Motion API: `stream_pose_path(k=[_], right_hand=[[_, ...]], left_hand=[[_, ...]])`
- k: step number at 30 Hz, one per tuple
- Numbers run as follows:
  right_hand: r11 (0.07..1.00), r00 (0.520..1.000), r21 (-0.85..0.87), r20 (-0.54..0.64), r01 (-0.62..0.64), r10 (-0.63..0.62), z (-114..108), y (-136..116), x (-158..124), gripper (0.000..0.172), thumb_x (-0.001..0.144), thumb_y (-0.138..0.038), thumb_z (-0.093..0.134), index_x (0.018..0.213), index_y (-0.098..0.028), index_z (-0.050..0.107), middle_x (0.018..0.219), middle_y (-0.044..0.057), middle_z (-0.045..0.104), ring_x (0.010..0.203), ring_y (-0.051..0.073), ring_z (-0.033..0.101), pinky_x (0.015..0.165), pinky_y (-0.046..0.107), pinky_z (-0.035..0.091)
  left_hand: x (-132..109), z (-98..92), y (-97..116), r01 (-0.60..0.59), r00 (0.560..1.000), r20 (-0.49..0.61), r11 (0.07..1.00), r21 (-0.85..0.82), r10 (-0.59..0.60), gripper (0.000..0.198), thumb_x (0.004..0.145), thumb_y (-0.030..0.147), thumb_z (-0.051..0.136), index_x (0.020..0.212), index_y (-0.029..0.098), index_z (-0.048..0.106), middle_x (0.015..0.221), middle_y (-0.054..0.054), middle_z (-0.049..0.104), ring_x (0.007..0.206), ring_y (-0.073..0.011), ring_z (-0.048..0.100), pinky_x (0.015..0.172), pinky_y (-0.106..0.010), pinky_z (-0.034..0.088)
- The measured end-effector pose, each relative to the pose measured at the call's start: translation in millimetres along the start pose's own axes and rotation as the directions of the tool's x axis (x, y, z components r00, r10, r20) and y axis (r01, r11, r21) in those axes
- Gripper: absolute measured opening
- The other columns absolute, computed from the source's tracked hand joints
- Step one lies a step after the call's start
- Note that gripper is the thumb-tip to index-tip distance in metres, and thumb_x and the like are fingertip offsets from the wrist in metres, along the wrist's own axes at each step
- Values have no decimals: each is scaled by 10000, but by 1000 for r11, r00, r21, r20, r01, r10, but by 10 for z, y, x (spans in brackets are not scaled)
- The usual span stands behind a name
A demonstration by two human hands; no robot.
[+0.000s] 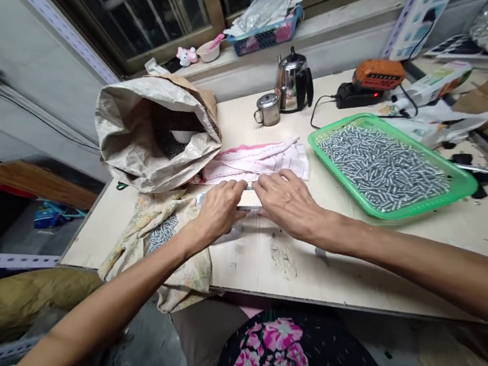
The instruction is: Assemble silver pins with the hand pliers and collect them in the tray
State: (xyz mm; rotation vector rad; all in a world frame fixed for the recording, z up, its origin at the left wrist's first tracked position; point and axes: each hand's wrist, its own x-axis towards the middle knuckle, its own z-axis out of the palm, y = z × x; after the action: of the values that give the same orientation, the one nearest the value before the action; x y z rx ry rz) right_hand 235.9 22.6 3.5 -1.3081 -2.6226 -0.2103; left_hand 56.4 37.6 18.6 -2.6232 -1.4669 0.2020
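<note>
My left hand (218, 208) and my right hand (289, 200) lie close together on the pale wooden table (350, 264). Both rest on a thin clear plastic piece (247, 209) that I cannot name for sure. The left hand's fingers are curled down onto it. The right hand lies flatter, fingers pressed on the same piece. Just beyond the hands lie white and pink gloves (259, 159). Under my left wrist a patterned cloth (163, 238) holds a small heap of metal screws (163, 233).
A green tray (468, 185) full of small metal screws stands at the right. A crumpled paper sack (156, 128) stands open at the left. Behind are a steel mug (267, 109), a kettle (293, 82) and an orange charger (377, 74). The table's front edge is near my lap.
</note>
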Motion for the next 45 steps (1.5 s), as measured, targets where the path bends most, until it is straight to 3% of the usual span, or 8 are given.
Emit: stream_pose_path(k=[11, 16, 19, 25, 29, 35, 40, 45], right_hand=[[988, 989, 52, 33, 145, -147, 298, 13, 478, 254, 962, -74, 397, 959, -104, 650, 904, 113, 660, 849, 216, 529, 747, 350, 294], [987, 983, 57, -115, 151, -144, 484, 67, 417, 299, 939, -268, 565, 1194, -113, 586, 1150, 162, 641, 1008, 269, 518, 824, 377, 337], [980, 970, 42, -155, 193, -185, 545, 49, 384, 180, 958, -255, 527, 1049, -161, 651, 1312, 163, 586, 1141, 296, 482, 875, 406, 318], [974, 980, 107, -9, 198, -198, 583, -10, 395, 289, 951, -105, 376, 853, -178, 637, 713, 11, 667, 669, 170, 489, 803, 377, 268], [969, 975, 117, -73, 218, -211, 552, -36, 331, 323, 963, -100, 325, 825, -176, 606, 683, -6, 635, 601, 143, 424, 804, 364, 256], [954, 948, 239, -299, 181, -105, 392, 130, -235, 291, 1025, -234, 367, 874, -200, 614, 764, 21, 667, 676, 164, 517, 810, 362, 338], [945, 970, 308, -241, 111, -36, 510, 323, -1073, 204, 1003, -300, 448, 957, -263, 643, 805, 42, 685, 696, 214, 568, 836, 449, 393], [924, 978, 378, -207, 50, 32, 879, 284, -1700, 184, 950, -245, 539, 1053, -315, 674, 881, 62, 727, 726, 229, 624, 797, 481, 416]], left_hand=[[189, 291, -376, -17, 996, 91, 1000, -10, 18, 170, 894, 255, 583, 1003, 133, 628, 984, -130, 692, 924, -271, 654, 754, -327, 459], [290, 395, -602, -55, 998, 22, 963, -265, 63, 561, 740, 392, 764, 1184, 119, 555, 1091, -133, 646, 999, -279, 613, 867, -367, 479], [352, 377, -705, -117, 990, 24, 908, -401, 138, 812, 698, 495, 793, 1333, 107, 467, 1186, -156, 613, 1067, -293, 588, 921, -392, 470], [382, 173, -750, -52, 996, 41, 872, -486, 82, 545, 939, 558, 486, 1227, 107, 587, 1007, -108, 632, 957, -245, 580, 895, -384, 463], [207, 129, -999, 17, 996, -68, 905, -426, -51, 437, 1013, 386, 344, 1041, 129, 696, 959, -97, 641, 937, -211, 565, 907, -357, 447], [-615, 451, -1420, 240, 969, 106, 957, -164, -224, 262, 903, 233, 509, 852, 156, 754, 859, -97, 669, 856, -230, 565, 813, -348, 450], [-1179, 722, -1354, 222, 943, 279, 968, -119, -182, 235, 899, 215, 535, 835, 167, 755, 893, -118, 678, 940, -254, 565, 823, -350, 460], [-1321, 837, -1266, 218, 933, 314, 971, -101, -177, 215, 920, 217, 538, 853, 173, 738, 894, -112, 667, 932, -243, 558, 832, -347, 454]])
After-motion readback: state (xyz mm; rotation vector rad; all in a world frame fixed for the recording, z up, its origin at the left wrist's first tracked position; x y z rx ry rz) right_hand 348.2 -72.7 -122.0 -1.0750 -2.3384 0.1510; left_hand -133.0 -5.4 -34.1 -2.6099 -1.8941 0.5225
